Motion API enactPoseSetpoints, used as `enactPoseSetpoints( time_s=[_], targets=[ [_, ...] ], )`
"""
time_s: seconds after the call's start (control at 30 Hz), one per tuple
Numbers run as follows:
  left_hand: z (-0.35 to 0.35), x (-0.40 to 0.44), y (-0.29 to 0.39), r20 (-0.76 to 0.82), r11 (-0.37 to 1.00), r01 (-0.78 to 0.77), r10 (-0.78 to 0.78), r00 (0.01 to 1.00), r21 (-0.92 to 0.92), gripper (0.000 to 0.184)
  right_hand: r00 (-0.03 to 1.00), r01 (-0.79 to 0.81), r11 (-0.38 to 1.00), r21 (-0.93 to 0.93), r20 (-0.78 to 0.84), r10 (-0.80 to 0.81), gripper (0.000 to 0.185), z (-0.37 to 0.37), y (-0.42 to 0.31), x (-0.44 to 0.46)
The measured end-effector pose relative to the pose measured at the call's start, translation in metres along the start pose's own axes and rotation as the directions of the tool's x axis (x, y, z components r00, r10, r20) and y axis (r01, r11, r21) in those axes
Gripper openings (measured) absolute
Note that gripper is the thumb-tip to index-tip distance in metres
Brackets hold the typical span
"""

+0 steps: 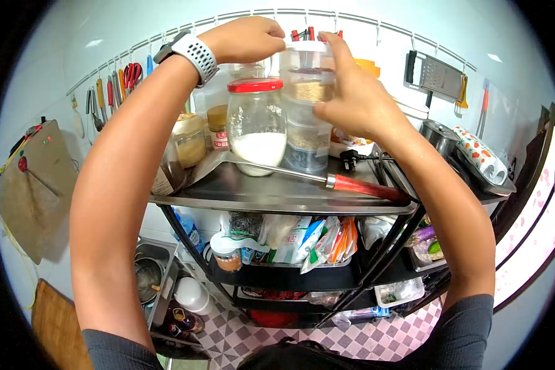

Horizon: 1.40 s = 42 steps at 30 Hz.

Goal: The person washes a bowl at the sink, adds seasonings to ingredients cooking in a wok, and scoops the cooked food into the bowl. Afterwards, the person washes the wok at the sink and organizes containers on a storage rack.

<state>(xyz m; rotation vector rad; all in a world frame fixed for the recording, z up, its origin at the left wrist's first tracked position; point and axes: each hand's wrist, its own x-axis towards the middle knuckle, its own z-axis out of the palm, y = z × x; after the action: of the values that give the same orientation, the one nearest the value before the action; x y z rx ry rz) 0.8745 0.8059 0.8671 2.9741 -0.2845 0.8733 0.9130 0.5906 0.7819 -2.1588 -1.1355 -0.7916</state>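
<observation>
A stack of clear plastic containers (309,110) stands on the metal shelf top, with a pale lid and tan grains in an upper section. My left hand (250,39) is closed at the lid's left edge, its fingertips partly hidden. Along the stack's right side, my right hand (361,98) grips it, thumb in front and fingers reaching up to the lid. Just left of the stack is a glass jar (256,120) with a red lid and white powder inside. A spatula (271,168) with a red wooden handle lies in front of both.
Smaller jars (190,140) stand at the left, and a black plug (349,159) lies right of the stack. A lidded pot (439,137) is farther right. Utensils hang from the wall rail (388,26). Packed bags (308,237) fill the shelf below.
</observation>
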Motion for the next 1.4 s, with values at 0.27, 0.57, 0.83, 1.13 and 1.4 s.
enactPoseSetpoints(
  time_s=[0.27, 0.57, 0.83, 1.13, 1.4],
  targets=[
    [0.014, 0.007, 0.01, 0.047, 0.993, -0.112, 0.113, 0.992, -0.027, 0.044, 0.991, -0.08, 0.964, 0.254, -0.088, 0.106, 0.111, 0.001, 0.011, -0.03],
    [0.012, -0.021, 0.01, 0.048, 0.986, -0.102, 0.109, 0.993, -0.132, 0.057, 0.953, -0.179, 0.825, 0.536, -0.112, 0.28, 0.102, 0.014, 0.022, -0.045],
    [0.009, -0.045, 0.025, -0.1, 0.958, -0.183, 0.164, 0.981, -0.22, 0.075, 0.922, -0.14, 0.713, 0.687, -0.172, 0.347, 0.093, -0.017, 0.021, -0.059],
    [0.052, -0.074, 0.091, -0.315, 0.35, -0.292, -0.011, 0.949, -0.89, 0.1, 0.932, 0.178, 0.546, 0.819, -0.318, 0.172, 0.085, -0.057, -0.018, -0.063],
    [0.078, -0.131, 0.118, -0.653, 0.503, -0.543, -0.058, 0.756, -0.673, 0.08, 0.954, 0.196, 0.431, 0.881, -0.272, 0.124, 0.08, -0.028, -0.041, -0.093]
  ],
)
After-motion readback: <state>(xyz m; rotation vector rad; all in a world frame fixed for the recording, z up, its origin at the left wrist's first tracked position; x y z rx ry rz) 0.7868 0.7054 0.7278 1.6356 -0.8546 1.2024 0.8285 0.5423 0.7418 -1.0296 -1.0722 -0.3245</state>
